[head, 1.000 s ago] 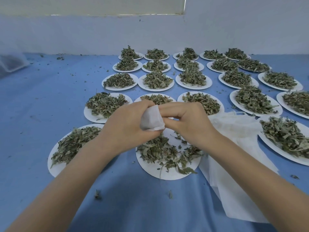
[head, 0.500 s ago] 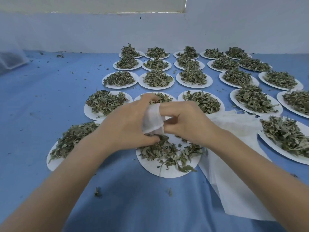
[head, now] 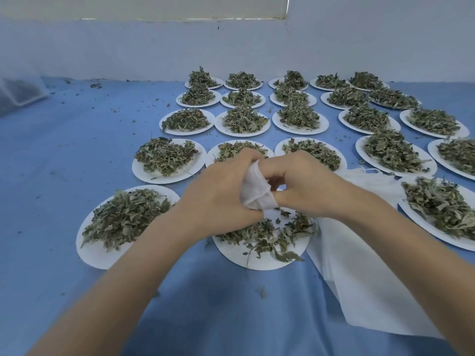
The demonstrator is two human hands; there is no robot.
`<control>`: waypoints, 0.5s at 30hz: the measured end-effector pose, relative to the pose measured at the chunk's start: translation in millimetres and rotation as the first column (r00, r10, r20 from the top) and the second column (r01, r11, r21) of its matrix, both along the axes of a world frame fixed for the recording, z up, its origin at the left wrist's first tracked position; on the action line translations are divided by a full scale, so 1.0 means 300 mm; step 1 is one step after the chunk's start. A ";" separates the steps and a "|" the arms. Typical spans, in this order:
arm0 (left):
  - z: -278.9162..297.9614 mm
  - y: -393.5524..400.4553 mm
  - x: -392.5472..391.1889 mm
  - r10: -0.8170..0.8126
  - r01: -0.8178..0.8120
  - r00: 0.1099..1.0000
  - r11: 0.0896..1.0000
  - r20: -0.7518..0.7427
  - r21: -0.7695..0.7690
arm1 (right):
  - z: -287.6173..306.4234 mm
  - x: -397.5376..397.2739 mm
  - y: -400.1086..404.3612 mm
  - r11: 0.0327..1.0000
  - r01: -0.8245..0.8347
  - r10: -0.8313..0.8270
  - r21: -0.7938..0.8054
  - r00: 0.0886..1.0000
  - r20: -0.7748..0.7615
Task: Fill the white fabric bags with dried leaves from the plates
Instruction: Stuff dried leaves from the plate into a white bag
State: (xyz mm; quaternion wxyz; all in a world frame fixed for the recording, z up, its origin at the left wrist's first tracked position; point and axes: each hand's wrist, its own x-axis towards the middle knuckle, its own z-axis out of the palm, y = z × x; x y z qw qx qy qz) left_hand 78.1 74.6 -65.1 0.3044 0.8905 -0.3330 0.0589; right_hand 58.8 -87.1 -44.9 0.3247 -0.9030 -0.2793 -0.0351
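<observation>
I kept my left hand [head: 221,194] and right hand [head: 305,186] knuckle to knuckle, fingers curled inward and pinching, both forearms stretched forward.

A blue cloth [head: 64,176] covered the worktop, and small dark crumbs [head: 113,110] lay scattered on it at the far left. A clear plastic box [head: 20,92] stood at the left edge, near the pale wall [head: 128,47]. Above the wall ran a lighter strip [head: 154,6].
</observation>
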 end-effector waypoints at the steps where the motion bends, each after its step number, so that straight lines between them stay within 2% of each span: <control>1: 0.002 -0.001 -0.001 -0.003 0.003 1.000 1.000 0.001 -0.019 | 0.005 -0.002 -0.008 0.999 -0.006 0.007 0.032 0.999 -0.032; 5: 0.029 0.009 0.015 0.029 -0.028 0.998 1.000 0.051 -0.011 | 0.029 -0.014 -0.037 0.961 -0.007 0.048 0.277 0.988 -0.144; 11: 0.073 0.039 0.048 0.048 -0.078 0.988 0.974 0.144 0.211 | -0.001 -0.008 -0.061 0.946 0.049 -0.026 0.320 0.997 -0.076; 15: 0.070 0.078 0.056 0.056 -0.105 0.986 0.942 0.159 0.319 | -0.016 -0.022 -0.091 0.921 0.154 -0.116 0.359 0.985 -0.124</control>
